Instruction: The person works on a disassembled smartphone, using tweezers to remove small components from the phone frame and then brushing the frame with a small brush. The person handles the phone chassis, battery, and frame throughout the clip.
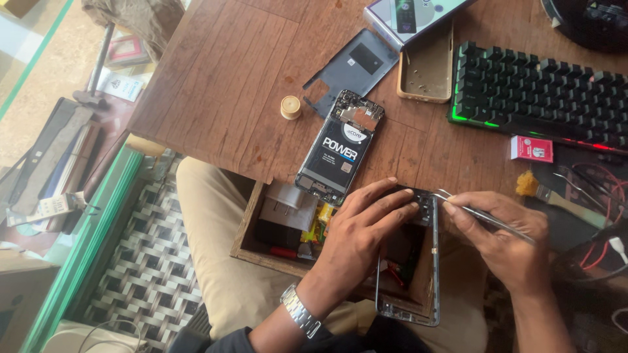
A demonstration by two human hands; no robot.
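Head view: left hand [366, 229] pins the top of a bare phone frame [409, 274] over an open wooden drawer [252, 242], fingers spread flat on it. Right hand [504, 238] pinches steel tweezers [484, 214], tips at the frame's upper corner. Frame looks light, thin, easily bent; best held by its side rails. Beyond the left fingers lies an opened phone [337, 153], battery showing; keyboard [540, 95] farther off beyond the right hand.
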